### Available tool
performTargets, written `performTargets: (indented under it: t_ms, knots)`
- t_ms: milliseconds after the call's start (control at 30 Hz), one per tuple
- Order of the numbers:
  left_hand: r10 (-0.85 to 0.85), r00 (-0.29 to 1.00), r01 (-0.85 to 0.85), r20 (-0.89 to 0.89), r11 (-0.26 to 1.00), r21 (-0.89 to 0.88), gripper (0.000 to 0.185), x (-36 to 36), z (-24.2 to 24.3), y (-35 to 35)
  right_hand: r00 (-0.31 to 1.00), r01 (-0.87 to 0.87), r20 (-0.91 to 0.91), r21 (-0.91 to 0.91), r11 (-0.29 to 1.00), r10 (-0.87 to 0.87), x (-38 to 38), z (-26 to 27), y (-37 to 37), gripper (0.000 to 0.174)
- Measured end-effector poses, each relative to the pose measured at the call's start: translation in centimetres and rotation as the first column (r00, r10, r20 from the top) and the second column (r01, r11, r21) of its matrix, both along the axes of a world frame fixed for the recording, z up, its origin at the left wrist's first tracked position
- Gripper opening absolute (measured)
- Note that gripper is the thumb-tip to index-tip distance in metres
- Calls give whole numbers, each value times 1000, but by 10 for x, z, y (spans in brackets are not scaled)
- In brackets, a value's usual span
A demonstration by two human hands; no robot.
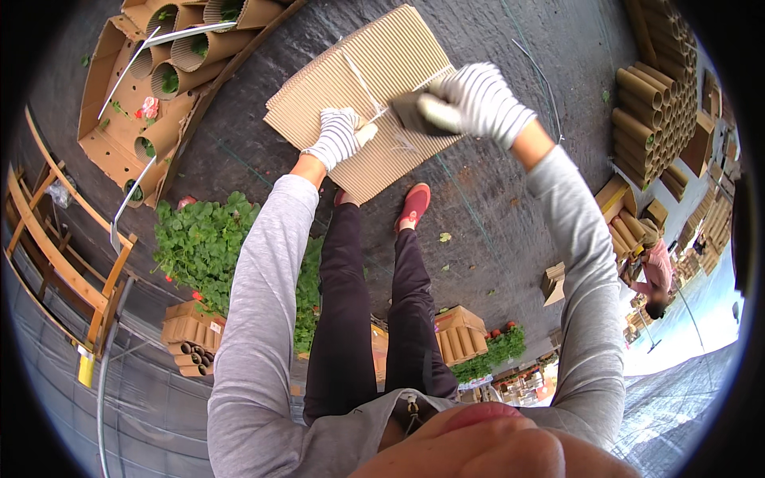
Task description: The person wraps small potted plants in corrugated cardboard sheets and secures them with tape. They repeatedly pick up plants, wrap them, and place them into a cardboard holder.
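A stack of corrugated cardboard sheets (334, 77), tied with white string (361, 77), is in front of me at the top middle. My left hand (340, 134), in a striped glove with pale fingertips, pinches the string over the stack's left part. My right hand (472, 104), in a matching glove, grips a dark, flat object (412, 113) beside the string at the stack's right part. That object is blurred, and I cannot tell what it is.
An open cardboard box (98, 113) with potted plants in cardboard sleeves stands upper left. Leafy plants (203, 245) are beside my left arm. Cardboard tubes (645, 119) are stacked at right, with a person (654, 269) in pink below them. A wooden frame (77, 281) stands at left.
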State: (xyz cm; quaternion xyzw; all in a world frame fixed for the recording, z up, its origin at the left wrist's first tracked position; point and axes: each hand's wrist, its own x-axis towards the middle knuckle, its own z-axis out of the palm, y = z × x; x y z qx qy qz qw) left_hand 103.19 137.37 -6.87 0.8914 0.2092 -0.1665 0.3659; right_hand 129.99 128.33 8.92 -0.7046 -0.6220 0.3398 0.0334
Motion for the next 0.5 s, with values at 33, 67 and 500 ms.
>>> performTargets:
  t_ms: [33, 67, 500]
  knots:
    - [-64, 998, 65, -16, 996, 67, 39, 1, 0, 1, 996, -91, 16, 116, 989, 90, -10, -9, 1, 44]
    - [-93, 985, 103, -147, 993, 61, 44, 1, 1, 3, 999, 44, -15, 199, 979, -42, -11, -18, 7, 44]
    - [28, 997, -8, 78, 971, -240, 37, -10, -2, 12, 572, 768, -459, 10, 640, -680, 5, -5, -25, 33]
